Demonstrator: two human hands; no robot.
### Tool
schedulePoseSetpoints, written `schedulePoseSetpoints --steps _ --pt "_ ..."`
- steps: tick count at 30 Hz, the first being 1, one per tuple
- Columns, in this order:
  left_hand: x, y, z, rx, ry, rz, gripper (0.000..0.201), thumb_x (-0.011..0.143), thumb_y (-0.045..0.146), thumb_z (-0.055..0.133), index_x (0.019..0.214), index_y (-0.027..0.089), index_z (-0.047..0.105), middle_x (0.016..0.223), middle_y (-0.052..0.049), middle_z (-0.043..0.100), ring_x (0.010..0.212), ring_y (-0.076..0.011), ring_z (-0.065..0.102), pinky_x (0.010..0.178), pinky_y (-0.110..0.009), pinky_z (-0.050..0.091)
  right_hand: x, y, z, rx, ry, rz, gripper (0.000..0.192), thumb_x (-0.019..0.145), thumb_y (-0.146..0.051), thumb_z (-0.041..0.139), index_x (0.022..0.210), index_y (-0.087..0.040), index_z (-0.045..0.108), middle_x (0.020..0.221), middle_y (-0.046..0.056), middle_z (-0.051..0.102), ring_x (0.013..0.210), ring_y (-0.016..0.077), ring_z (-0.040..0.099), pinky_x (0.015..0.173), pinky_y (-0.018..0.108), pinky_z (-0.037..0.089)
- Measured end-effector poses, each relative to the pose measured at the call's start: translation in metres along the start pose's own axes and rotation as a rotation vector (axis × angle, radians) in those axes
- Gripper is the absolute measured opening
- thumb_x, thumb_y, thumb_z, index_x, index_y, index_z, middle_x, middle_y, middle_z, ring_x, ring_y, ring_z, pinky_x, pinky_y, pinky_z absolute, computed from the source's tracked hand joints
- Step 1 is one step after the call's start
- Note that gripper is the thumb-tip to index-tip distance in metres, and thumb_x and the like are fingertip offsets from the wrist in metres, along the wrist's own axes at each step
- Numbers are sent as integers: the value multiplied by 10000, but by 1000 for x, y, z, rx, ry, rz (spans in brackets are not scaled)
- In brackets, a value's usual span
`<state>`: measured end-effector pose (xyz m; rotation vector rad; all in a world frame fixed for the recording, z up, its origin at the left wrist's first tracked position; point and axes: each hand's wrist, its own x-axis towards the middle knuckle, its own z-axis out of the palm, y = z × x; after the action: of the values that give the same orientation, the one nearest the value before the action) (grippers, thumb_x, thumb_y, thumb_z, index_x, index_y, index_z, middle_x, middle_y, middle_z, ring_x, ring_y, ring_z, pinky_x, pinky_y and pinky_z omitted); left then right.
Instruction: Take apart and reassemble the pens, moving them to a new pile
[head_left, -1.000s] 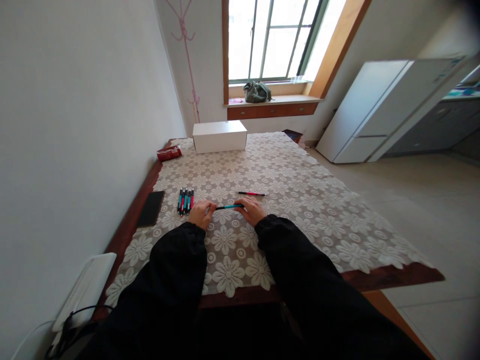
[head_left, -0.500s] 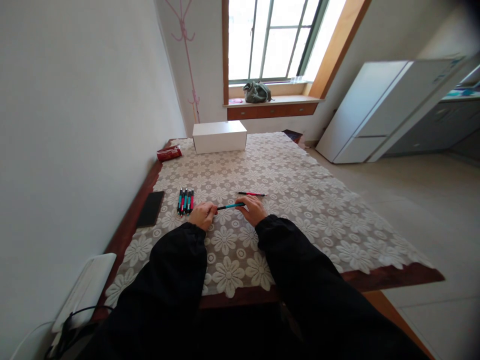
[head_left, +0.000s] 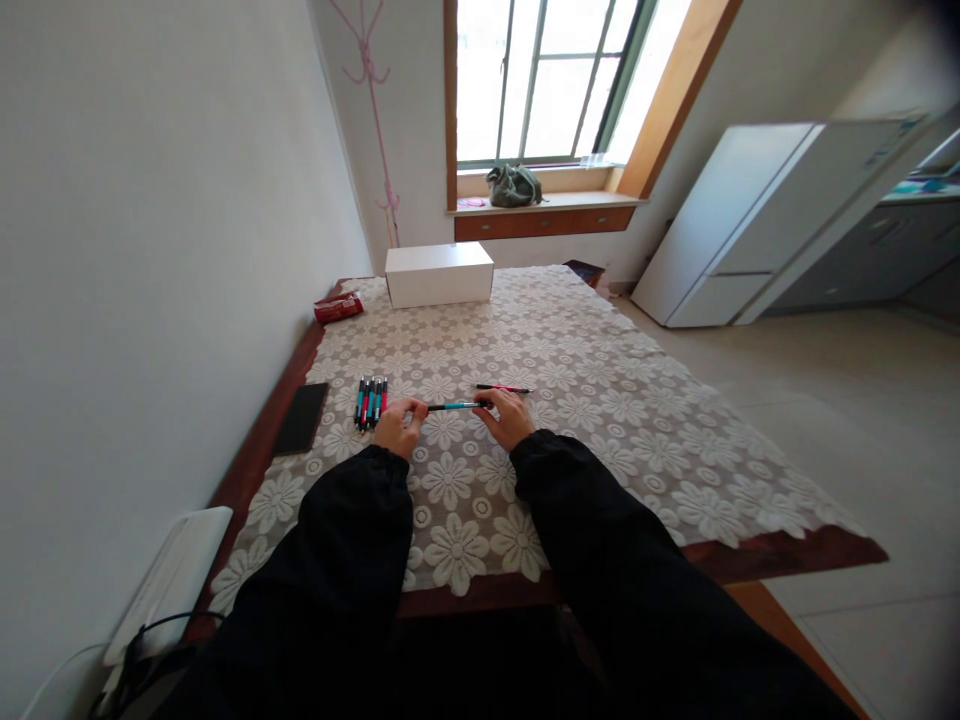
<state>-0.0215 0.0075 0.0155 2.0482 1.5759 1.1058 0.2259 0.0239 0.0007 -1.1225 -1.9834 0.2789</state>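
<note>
Over lace tablecloth (head_left: pixel 570 400), both hands (head_left: pixel 399 426) (head_left: pixel 507 418) hold a teal pen (head_left: pixel 454 406); no writing legible.

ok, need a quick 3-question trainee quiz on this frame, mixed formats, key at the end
1. True or false: the left hand and the right hand hold opposite ends of one teal pen.
2. Where does the row of pens lie? A) on the white box B) on the lace tablecloth, outward of the left hand C) on the windowsill
3. Fill in: the single red pen lies on the tablecloth just beyond the ___ hand.

Key: 1 true; 2 B; 3 right.
</note>
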Motion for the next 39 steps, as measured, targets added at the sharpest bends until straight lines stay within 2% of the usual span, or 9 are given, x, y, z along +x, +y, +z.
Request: schedulePoseSetpoints --steps 4,10,19,24,28,33,39 --pt "0 3 -1 -35 2 -20 358 936 417 429 732 200 628 726 -34 668 743 -172 605 682 -278 432 1 2 1 20 5 -5 128 900 -284 601 1000 -218 646 914 53 683 843 195 620 846 343 468" --pt "-1 6 -1 -66 3 -66 468 941 474 397 579 191 483 534 17 505 575 -127 482 571 -256 362 1 0 -1 35 -2 -50 124 917 -318 586 949 -225 662 871 49 671 807 193 603 814 335 469" --pt "-4 9 -2 -197 -82 -29 515 928 530 388 553 183 451 519 24 428 538 -112 424 522 -250 318 1 -1 -2 74 -46 -70 156 936 -345 558 958 -232 663 869 47 662 783 183 585 785 319 468" --pt "-5 11 -5 -256 -52 -19 521 912 548 390 537 186 421 514 17 412 527 -117 399 515 -262 295 0 -2 -1 127 -39 -92 233 945 -411 535 929 -213 656 863 52 655 755 172 579 732 299 468" --pt "-7 17 -10 -267 -47 31 507 904 534 417 540 182 421 513 18 388 531 -117 383 523 -267 280 -1 -4 -1 149 -34 -36 287 944 -454 521 900 -203 653 799 38 636 682 154 546 669 279 446" --pt "-8 21 -13 -299 -23 146 478 910 469 453 540 184 352 519 29 320 528 -109 340 522 -273 249 1 -7 -4 214 -48 26 355 913 -507 551 800 -187 652 661 8 577 603 134 485 589 257 387" --pt "-8 20 -13 -217 -4 236 452 916 388 470 537 189 326 528 19 347 541 -119 372 532 -285 262 3 -7 -6 345 -136 144 404 861 -556 583 726 -181 646 571 -17 519 539 115 421 514 244 325"
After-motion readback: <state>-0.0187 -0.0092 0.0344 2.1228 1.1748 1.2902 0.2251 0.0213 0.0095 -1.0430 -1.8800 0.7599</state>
